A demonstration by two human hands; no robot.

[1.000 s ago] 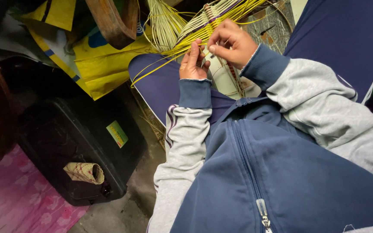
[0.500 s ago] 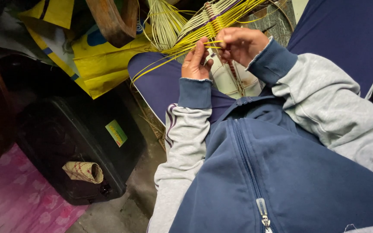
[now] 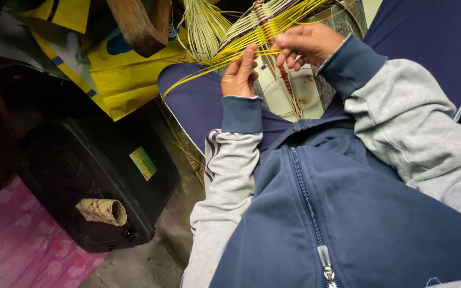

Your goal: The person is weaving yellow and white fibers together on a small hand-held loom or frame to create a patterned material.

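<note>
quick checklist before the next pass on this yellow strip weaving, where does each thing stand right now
1. Left hand on the yellow strips: ok, fingers pressed up against them.
2. Right hand gripping the strips: ok, fingertips pinch them beside the woven band.
3. Strips fanned and separate: ok near the hands; cannot tell farther up, where they bunch.
4. Work supported over the lap: ok, it sits above the dark blue knee.
5. Sleeve cuffs clear of the strips: ok, both sit below the weaving.
6. Small woven roll on the black case: lying apart from both hands.
</note>
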